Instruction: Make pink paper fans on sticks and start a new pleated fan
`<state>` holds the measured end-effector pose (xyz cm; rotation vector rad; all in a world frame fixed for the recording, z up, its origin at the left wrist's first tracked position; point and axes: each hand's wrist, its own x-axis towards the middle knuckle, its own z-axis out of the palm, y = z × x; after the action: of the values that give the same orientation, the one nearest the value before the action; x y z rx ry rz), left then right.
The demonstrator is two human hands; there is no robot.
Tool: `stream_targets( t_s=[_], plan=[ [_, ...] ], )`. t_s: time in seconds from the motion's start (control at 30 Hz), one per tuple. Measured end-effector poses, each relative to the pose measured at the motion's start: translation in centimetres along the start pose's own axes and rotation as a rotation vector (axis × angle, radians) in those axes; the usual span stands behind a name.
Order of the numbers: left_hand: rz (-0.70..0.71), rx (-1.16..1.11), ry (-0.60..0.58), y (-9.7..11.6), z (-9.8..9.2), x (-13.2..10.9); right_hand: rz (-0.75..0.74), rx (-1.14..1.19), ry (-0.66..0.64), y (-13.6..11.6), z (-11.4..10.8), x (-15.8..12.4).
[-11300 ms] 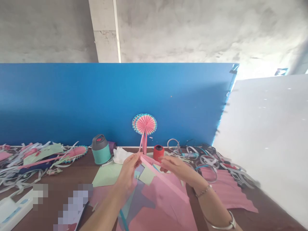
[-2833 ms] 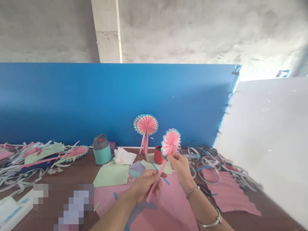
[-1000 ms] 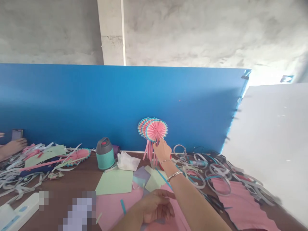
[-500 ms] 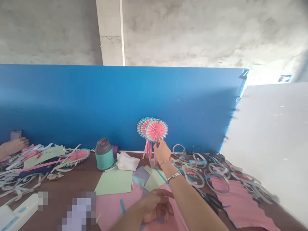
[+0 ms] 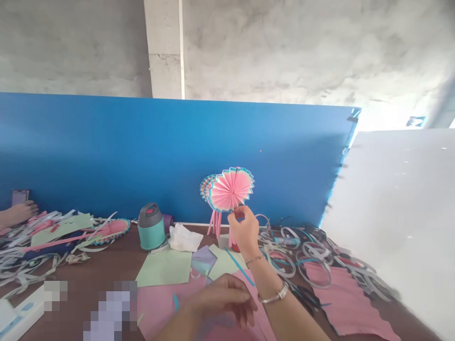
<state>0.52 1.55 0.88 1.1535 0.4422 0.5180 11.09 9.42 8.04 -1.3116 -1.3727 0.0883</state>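
My right hand [image 5: 245, 230] pinches a round pink pleated paper fan [image 5: 232, 189] with a blue edge at its lower rim. The fan faces me, tilted, and partly covers more such fans [image 5: 205, 188] behind it, whose pink strip handles [image 5: 214, 222] hang down. Lower down, my left hand [image 5: 229, 297] hovers over pink paper sheets [image 5: 159, 303], palm down, fingers loosely bent and apart, with nothing visible in it. Below the fan, a red object [image 5: 235, 246] is partly hidden by my right wrist. Green paper [image 5: 167, 266] and a blue strip [image 5: 239, 266] lie near my hands.
A teal and grey container [image 5: 152, 229] and a crumpled white tissue [image 5: 185, 237] stand left of centre. Coiled strips [image 5: 314, 260] and pleated pink paper [image 5: 348, 296] lie right. Far left, another person's hand [image 5: 21, 213] holds a phone [image 5: 20, 196]. A blue partition [image 5: 106, 156] rises behind.
My right hand has drawn the front fan slightly nearer and up to the right; it now looks larger and more tilted. My left hand stays low, its fingers shifted a little.
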Motion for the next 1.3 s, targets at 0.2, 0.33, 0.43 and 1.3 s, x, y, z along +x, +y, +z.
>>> stream_targets(
  t_s=[0.2, 0.33, 0.43, 1.3],
  plan=[
    [0.509, 0.215, 0.619, 6.7, 3.1, -3.1, -0.139, -0.210, -0.082, 1.8, -5.2, -2.3],
    [0.823, 0.473, 1.168, 10.2, 2.4, -3.2, -0.221, -0.272, -0.106, 3.2, -5.2, -3.7],
    [0.798, 0.567, 1.159, 10.9, 0.8, -2.2, -0.310, -0.306, -0.130, 3.5, -4.6, -4.4],
    [0.791, 0.236, 1.066, 9.0, -0.1, -1.2, -0.283, -0.322, -0.302, 3.0, -4.9, -4.7]
  ],
)
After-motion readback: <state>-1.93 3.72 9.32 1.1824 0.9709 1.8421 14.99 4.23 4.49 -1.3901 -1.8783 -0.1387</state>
